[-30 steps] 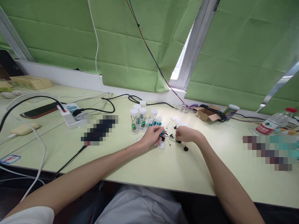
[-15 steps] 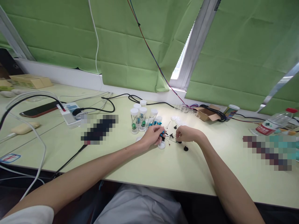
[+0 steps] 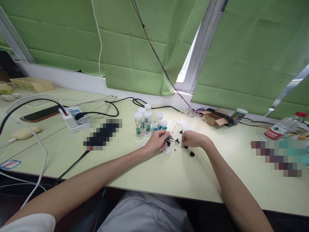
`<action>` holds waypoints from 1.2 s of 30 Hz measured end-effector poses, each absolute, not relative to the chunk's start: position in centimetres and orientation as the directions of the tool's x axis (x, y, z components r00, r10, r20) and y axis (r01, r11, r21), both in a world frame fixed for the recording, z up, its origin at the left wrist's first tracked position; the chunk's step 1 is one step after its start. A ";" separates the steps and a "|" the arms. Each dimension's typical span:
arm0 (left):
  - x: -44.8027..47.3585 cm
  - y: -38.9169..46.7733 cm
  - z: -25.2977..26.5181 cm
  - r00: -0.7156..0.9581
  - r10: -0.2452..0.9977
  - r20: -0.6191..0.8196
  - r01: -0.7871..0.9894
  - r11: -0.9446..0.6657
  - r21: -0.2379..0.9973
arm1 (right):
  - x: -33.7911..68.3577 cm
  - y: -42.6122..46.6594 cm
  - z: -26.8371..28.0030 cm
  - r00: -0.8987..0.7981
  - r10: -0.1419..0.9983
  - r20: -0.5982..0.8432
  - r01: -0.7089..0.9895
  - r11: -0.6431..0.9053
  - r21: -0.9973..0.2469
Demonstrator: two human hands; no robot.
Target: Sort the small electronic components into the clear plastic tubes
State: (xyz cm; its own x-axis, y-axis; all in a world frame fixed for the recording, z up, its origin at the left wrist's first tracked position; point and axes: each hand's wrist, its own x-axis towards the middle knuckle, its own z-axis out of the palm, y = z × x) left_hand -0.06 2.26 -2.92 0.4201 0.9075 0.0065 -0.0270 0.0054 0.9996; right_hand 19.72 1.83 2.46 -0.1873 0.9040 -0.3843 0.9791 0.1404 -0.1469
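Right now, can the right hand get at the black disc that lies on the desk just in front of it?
Probably yes. The black disc lies alone on bare desk, close beside the right hand on the near side, and nothing stands between them. That hand seems busy pinching something small, too tiny to tell.

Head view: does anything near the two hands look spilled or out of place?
Yes. Small blue parts and black parts lie loose on the table around the left hand and right hand, beside upright capped vials.
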 end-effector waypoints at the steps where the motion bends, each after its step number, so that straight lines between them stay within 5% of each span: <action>1: -0.1 2.3 -2.9 0.420 0.907 0.008 -0.028 0.004 1.000 | 19.7 1.8 2.4 -0.190 0.904 -0.382 0.979 0.143 -0.147; 13: 0.1 2.1 -2.6 0.424 0.906 -0.008 -0.031 0.023 0.999 | 19.9 1.9 2.3 -0.200 0.922 -0.333 0.974 0.151 -0.167; 22: 0.0 2.4 -3.1 0.433 0.902 -0.002 -0.090 0.045 0.995 | 19.5 2.3 1.6 -0.246 0.965 -0.088 0.953 0.225 -0.203; 36: 0.0 2.6 -3.3 0.466 0.885 -0.018 -0.157 0.102 0.982 | 18.4 2.1 1.2 -0.351 0.928 0.124 0.786 0.365 -0.499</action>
